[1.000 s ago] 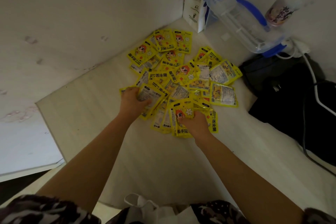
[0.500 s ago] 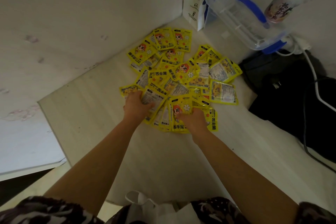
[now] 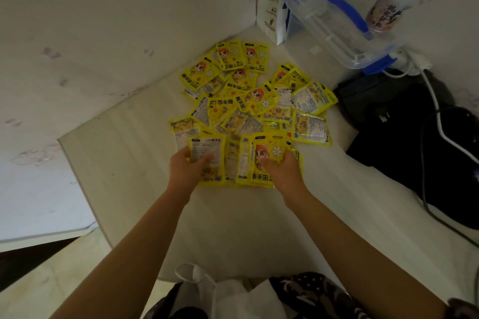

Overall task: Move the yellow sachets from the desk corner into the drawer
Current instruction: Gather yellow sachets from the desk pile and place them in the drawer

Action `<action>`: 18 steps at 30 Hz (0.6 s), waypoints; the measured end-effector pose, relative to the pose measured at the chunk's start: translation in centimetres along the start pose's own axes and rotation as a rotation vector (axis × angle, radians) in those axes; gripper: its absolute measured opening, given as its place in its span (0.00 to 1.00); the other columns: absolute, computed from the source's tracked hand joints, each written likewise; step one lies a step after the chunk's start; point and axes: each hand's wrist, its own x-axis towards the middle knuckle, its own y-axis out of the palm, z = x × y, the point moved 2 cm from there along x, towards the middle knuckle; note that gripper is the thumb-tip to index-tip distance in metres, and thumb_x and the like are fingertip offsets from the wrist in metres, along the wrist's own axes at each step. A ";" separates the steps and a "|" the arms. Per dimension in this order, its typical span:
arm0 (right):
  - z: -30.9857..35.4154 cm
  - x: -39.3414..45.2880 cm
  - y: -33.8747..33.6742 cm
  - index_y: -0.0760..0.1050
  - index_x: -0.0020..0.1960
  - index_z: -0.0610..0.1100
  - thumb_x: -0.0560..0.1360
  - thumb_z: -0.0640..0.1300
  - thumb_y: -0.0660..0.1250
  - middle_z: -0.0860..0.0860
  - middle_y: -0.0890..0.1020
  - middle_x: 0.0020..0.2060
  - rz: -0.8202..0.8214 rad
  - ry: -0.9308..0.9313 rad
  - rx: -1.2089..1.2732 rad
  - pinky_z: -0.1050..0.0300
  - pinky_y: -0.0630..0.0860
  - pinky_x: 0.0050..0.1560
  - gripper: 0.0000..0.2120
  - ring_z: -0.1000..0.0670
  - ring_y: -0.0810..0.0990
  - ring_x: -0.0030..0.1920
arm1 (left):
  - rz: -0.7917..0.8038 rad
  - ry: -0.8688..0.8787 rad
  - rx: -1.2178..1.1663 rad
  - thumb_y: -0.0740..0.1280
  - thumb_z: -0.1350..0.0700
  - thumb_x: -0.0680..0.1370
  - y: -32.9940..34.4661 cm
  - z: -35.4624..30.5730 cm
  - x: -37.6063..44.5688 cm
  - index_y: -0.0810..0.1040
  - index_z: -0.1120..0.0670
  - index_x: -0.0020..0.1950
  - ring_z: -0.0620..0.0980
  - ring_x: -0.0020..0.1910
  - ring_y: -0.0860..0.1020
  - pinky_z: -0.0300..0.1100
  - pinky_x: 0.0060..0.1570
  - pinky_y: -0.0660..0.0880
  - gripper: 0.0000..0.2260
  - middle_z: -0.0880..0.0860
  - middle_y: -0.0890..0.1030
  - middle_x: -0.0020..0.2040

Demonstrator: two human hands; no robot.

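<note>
- Sachets (image 3: 248, 109): loose overlapping spread on the desk (image 3: 124, 163) near the wall corner. Flat foil-like packs, probably light, bendy and slick; stacks likely slide apart.
- Left hand (image 3: 185, 168): fingers curled round the near-left sachets, thumb on top of one.
- Right hand (image 3: 282, 171): holds the near-right sachets, thumb across a printed face.
- Best hold, I judge: pinch a squared stack at its edges, thumb above.
- Drawer not in view.
- Beyond: clear box (image 3: 337, 23), black bag (image 3: 404, 137).

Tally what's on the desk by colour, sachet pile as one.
Yellow: 1, the sachet pile, gripped at its near edge by left hand and right hand
Clear with blue: 1, the plastic container
Black: 1, the bag
White: 1, the cable
Total: 4
</note>
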 end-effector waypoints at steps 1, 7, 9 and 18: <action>-0.2 -0.4 -0.6 0.73 0.60 0.45 0.73 0.47 0.70 0.49 0.80 0.55 0.005 -0.019 0.002 0.46 0.76 0.59 0.17 0.48 0.78 0.55 | -0.009 -0.023 -0.048 0.73 0.58 0.73 0.0 0.3 -0.8 0.80 0.55 0.49 0.45 0.30 0.83 0.38 0.27 0.78 0.07 0.54 0.83 0.42; -2.5 -2.0 -3.1 0.73 0.60 0.47 0.72 0.49 0.71 0.49 0.81 0.54 0.001 -0.050 -0.067 0.43 0.77 0.58 0.18 0.47 0.80 0.55 | -0.060 -0.105 -0.174 0.74 0.58 0.72 0.4 2.3 -4.2 0.82 0.54 0.51 0.52 0.42 0.83 0.44 0.38 0.81 0.09 0.54 0.84 0.45; -3.2 -2.7 -3.6 0.74 0.59 0.46 0.72 0.48 0.71 0.49 0.81 0.54 -0.009 -0.046 -0.073 0.43 0.77 0.58 0.17 0.47 0.80 0.55 | -0.043 -0.126 -0.204 0.74 0.58 0.72 0.6 2.9 -5.2 0.82 0.54 0.51 0.55 0.44 0.84 0.50 0.43 0.82 0.09 0.55 0.85 0.46; -6.1 -6.8 -4.2 0.73 0.58 0.45 0.72 0.48 0.70 0.48 0.81 0.52 -0.083 -0.020 -0.016 0.42 0.78 0.55 0.16 0.47 0.81 0.53 | 0.097 -0.144 -0.192 0.74 0.56 0.72 0.7 4.1 -7.6 0.82 0.55 0.52 0.57 0.42 0.85 0.52 0.43 0.82 0.10 0.57 0.86 0.45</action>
